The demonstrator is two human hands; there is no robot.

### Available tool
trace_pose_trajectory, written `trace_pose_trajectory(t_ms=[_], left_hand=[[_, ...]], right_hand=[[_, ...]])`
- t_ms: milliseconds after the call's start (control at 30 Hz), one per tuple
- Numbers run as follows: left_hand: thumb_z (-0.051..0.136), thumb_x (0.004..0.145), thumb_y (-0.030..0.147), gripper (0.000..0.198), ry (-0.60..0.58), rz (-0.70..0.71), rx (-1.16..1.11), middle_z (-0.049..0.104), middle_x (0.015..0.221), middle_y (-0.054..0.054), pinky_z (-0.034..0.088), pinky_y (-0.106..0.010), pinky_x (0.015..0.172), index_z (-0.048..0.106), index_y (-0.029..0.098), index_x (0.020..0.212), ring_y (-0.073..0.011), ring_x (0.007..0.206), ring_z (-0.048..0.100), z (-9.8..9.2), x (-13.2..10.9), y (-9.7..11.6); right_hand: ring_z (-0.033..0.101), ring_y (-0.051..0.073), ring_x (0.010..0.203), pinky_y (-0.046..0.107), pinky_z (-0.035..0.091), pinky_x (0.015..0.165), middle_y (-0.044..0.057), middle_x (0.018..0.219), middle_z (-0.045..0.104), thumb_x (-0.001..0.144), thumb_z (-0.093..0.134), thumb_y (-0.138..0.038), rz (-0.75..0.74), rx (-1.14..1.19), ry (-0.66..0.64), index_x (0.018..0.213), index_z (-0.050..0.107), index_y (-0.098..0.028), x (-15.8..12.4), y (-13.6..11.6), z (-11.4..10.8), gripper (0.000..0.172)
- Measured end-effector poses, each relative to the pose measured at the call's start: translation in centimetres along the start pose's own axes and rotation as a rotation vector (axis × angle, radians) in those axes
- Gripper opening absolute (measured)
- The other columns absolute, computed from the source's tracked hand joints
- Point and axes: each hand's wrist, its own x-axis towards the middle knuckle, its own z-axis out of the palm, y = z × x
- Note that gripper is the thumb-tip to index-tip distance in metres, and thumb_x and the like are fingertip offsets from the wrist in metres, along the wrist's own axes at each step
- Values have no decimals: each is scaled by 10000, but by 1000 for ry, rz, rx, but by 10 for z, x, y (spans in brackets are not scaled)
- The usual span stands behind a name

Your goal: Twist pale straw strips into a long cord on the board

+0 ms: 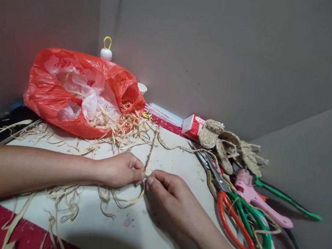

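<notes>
A thin braided cord [152,149] of pale straw-like fibre runs down the white board to my fingertips. My left hand [123,170] pinches the cord's lower end from the left, fingers closed. From the right, my right hand [168,186] pinches the same spot between thumb and forefinger. The two hands nearly touch there. Loose fibre strands [131,201] loop below my hands on the board. A longer twisted cord [178,147] trails from the top of the braid towards the right.
A red plastic bag [55,106] with fibres spilling out lies at the back left. Orange-handled scissors [235,225], green-handled scissors [266,235], a pink glue gun [261,202] and woven pieces [209,134] lie on the right. A red-white box [192,126] stands behind.
</notes>
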Motion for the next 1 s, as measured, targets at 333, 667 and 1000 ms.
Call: trace_pose_trajectory(t_ms=[333,667,1000], left_hand=[[625,625,391,257,-77,-145,-321,280,391,101,87,-211,392,473,184,624,-41,361,180,-6,-6,6],[706,606,342,355,-214,-116,-503,304,459,115,48,-167,394,398,178,673,-10,378,121,-11,-14,6],[581,672,217,233,-308,-133,-543,219,496,110,29,-156,396,352,182,658,-17,392,116,-18,-8,-6]], right_hand=[[640,218,692,275,375,601,121,812,707,904,346,-234,-18,-529,69,937,638,-156,-10,-32,29,305],[676,263,749,294,399,613,177,821,713,830,380,-70,91,-968,128,981,628,-82,-18,-49,61,290],[546,129,597,207,368,544,2,686,654,851,516,-301,-46,-271,-147,772,665,-218,-119,-88,84,187]])
